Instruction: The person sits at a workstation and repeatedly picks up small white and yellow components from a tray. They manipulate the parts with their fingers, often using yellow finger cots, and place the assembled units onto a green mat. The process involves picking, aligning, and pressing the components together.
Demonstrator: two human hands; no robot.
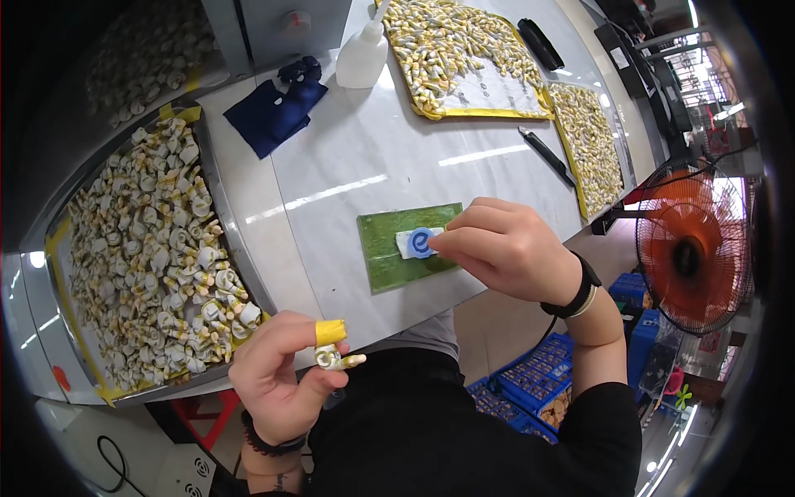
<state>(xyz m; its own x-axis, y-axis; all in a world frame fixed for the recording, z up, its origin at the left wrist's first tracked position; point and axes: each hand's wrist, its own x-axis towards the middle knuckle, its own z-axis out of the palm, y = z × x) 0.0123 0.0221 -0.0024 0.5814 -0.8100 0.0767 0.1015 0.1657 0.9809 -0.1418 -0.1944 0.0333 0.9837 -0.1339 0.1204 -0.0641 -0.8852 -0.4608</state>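
Note:
Between the thumb and forefinger of my left hand is a small white-and-yellow figurine with a stubby part sticking out to the right. Yellow tape wraps that forefinger. My right hand is closed in a pinch at the right edge of a small blue scalloped disc with a darker curved mark. Under the disc lies a white pad, on a green rectangular mat near the table's front edge. The pinching fingertips partly hide the disc's edge.
On the left, a tray holds many white-and-yellow figurines. Two yellow-edged trays of smaller pieces lie far right, beside a black-handled cutter. A white squeeze bottle and dark blue cloth lie behind. An orange fan stands right.

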